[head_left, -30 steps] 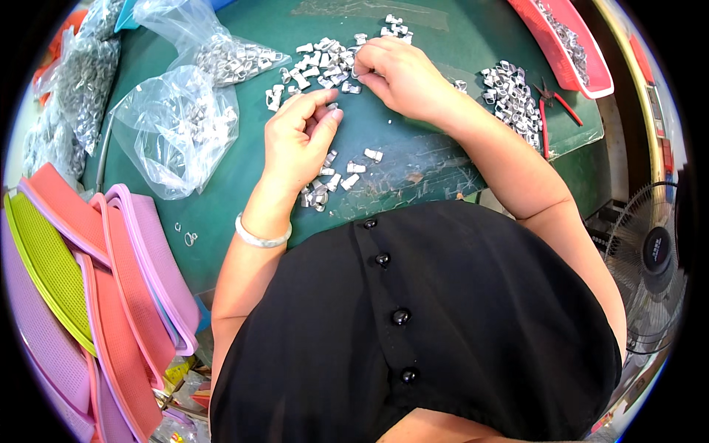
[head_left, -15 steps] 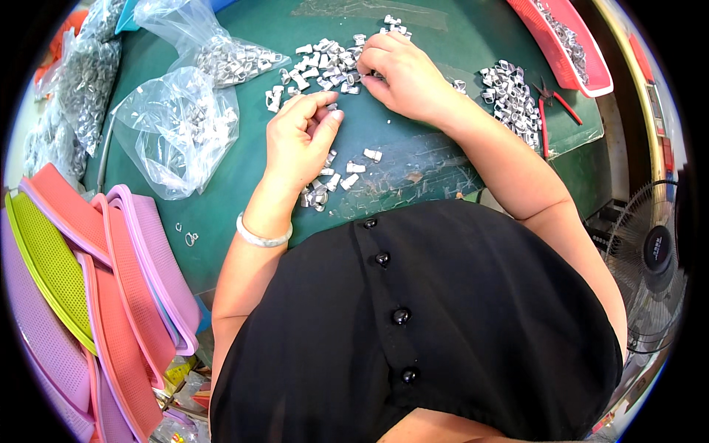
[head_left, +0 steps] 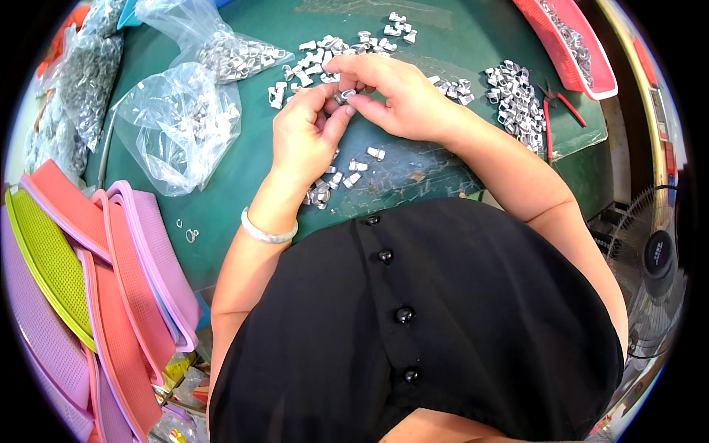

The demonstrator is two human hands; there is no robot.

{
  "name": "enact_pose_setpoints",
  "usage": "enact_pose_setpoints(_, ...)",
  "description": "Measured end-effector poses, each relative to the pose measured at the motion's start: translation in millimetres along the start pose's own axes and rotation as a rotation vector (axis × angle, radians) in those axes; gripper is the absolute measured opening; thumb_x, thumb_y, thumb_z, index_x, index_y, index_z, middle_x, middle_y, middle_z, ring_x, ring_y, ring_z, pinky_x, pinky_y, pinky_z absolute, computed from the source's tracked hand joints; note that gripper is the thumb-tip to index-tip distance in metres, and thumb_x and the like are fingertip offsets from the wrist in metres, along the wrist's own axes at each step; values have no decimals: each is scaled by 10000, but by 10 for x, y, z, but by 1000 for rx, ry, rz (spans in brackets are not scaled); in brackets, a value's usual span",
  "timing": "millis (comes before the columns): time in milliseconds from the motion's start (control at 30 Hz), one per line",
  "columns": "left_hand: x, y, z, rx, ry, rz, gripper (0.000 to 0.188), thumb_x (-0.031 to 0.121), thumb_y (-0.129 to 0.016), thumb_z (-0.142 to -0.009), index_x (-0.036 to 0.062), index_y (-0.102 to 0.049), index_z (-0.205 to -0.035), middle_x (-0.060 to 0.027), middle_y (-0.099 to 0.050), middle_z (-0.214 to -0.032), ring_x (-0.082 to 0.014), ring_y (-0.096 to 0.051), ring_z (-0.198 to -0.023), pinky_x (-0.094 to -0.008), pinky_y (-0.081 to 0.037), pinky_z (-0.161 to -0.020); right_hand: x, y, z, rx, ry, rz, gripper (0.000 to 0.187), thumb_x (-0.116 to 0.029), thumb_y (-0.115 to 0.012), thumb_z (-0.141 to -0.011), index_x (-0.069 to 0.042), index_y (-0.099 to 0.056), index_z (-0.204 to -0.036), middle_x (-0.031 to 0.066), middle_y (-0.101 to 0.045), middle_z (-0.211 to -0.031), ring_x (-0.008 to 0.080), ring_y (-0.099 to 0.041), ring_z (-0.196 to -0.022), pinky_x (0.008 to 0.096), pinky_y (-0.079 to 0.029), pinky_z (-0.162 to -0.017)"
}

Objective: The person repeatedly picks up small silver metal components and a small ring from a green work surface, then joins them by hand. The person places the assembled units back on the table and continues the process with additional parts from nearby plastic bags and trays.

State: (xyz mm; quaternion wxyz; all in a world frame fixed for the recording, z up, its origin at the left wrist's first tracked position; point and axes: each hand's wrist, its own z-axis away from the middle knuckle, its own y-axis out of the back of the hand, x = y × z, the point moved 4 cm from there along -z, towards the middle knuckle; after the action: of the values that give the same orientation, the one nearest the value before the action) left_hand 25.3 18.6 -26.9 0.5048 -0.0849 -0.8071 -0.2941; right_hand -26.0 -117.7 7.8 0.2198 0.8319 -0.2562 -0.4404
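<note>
Left grip (head_left: 304, 136) and right grip (head_left: 405, 96) are pinching a small, silvery, looped piece (head_left: 347, 95), holding it over the worktop (head_left: 257, 140), in from its near edge. Both are curling inward, almost meeting, with forearms (head_left: 509, 173) converging from that edge.

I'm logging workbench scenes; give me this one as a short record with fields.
Left hand: closed on a small metal piece
Right hand: at the same piece, grip unclear
Surface: green table
Loose stock: several clusters of metal pieces on the table
Left side: clear plastic bags containing pieces, coloured baskets
Right side: red-handled pliers, pink basket, fan
</note>
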Motion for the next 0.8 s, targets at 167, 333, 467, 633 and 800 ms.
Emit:
enact_pose_setpoints(167,18,18,-5,-15,-61,-52,153,25,-694,-732,22,-646,-877,-16,-524,-669,-107,-474,-560,-249,-403,-511,-36,-7,7,3,18,-20,455,29,-614,-745,-66,-526,-1181,89,-618,-900,221,-621,-825,324,-512,-735)
enact_pose_setpoints(333,35,16,-9,-25,-91,-14,140,22,-698,-728,21,-639,-856,-19,-518,-670,-112,-475,-563,-253,-402,-514,-41,-16,10,46,59,-44,477,6,-602,-703,-90,-502,-1160,84,-610,-837,284,-603,-802,378,-489,-709)
enact_pose_setpoints(467,24,7,-6,-66,-61,-45,178,30,-709,-718,25,-637,-881,-17,-519,-692,-105,-476,-568,-250,-404,-517,-10,-14,26,40,-7,-135,459,25,-600,-721,-78,-512,-1160,61,-600,-817,213,-595,-766,320,-487,-691)
enact_pose_setpoints(633,47,2,-10,-90,-78,-122,212,37,-718,-709,34,-636,-905,-9,-528,-726,-85,-472,-571,-231,-404,-518,133,-41,74,66,-198,-486,403,50,-575,-768,-52,-527,-1155,17,-568,-802,86,-538,-738,231,-459,-673)
enact_pose_setpoints(800,-47,-14,26,-62,107,105,220,36,-697,-737,23,-637,-948,8,-563,-765,-41,-462,-604,-197,-405,-546,148,-5,81,7,-262,-538,399,67,-545,-805,-14,-495,-1193,14,-542,-886,79,-516,-832,230,-441,-757)
